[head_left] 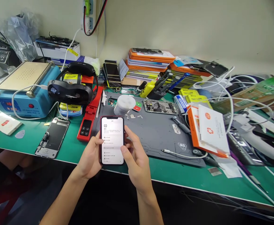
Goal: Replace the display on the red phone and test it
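Note:
A phone (112,140) in a red-edged case is held upright over the table's front edge, its lit screen showing a list menu. My left hand (91,156) grips its left side, fingers wrapped behind it. On the right side, my right hand (137,159) holds the phone too, with the thumb over the screen's right edge. Just beyond the phone stands a white round container (124,104) on the grey work mat (155,134). An opened phone body (161,107) lies at the back of the mat.
A blue machine (26,103) and a black headset (71,92) stand at the left, near a detached phone screen (53,137) and a red device (86,125). Orange and white boxes (213,131), a tool holder (155,92) and loose white cables are at the right.

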### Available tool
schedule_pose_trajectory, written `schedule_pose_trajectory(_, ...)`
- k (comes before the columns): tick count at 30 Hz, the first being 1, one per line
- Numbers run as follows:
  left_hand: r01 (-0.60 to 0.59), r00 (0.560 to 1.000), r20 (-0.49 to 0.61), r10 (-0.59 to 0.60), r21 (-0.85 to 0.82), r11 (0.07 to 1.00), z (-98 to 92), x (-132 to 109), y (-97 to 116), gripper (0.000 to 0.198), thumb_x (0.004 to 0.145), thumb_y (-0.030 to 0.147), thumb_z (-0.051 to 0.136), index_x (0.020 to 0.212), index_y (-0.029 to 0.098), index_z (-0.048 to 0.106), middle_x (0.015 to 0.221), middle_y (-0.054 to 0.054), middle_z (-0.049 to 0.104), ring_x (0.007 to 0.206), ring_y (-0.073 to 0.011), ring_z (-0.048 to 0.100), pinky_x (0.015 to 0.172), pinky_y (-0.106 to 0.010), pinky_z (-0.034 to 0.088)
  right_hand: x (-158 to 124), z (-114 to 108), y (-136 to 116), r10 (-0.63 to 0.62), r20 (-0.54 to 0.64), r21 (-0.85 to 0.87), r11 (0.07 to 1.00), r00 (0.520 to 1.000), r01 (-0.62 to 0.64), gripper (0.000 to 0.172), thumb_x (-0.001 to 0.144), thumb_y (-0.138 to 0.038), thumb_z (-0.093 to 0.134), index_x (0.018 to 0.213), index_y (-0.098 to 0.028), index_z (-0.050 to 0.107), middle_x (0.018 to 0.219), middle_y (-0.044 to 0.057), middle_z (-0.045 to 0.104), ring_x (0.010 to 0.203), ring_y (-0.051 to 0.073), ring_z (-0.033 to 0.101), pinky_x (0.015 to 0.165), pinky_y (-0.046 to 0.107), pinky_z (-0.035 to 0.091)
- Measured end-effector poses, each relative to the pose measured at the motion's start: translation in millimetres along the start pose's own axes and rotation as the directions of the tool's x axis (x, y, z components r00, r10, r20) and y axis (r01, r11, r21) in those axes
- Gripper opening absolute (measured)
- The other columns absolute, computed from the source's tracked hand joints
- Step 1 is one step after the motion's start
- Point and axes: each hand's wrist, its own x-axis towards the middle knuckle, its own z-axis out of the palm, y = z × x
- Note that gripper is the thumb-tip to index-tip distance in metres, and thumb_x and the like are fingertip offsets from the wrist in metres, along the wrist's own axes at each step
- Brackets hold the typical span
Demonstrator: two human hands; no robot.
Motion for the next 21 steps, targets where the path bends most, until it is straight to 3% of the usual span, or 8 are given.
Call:
schedule_pose_trajectory(10,-0.007,1.000,-0.015,0.007,0.012,1.000,0.4,-0.8,-0.8,0.069,0.089,0.035,0.069,0.157,0.023,0.056,0.139,-0.009,0.078,0.139,-0.0379,0.066,0.116,-0.051,0.053,0.3,-0.1,-1.1,-0.009,0.005,-0.009,1.000,1.000,0.009,0.051,0.108,-0.045,0.066,0.159,-0.039,0.060,0.154,0.007,0.063,0.128,0.027,0.066,0.108,0.044,0.061)
schedule_pose_trajectory(21,0.021,1.000,0.012,-0.021,0.013,1.000,2.2,0.8,-1.9,0.058,0.104,0.056,0.063,0.147,0.017,0.069,0.139,-0.014,0.078,0.138,-0.0382,0.068,0.118,-0.050,0.053,0.2,0.2,-0.1,-0.021,-0.007,-0.022,1.000,1.000,0.021,0.049,0.108,-0.043,0.065,0.157,-0.040,0.061,0.154,0.006,0.064,0.126,0.026,0.068,0.106,0.044,0.062)
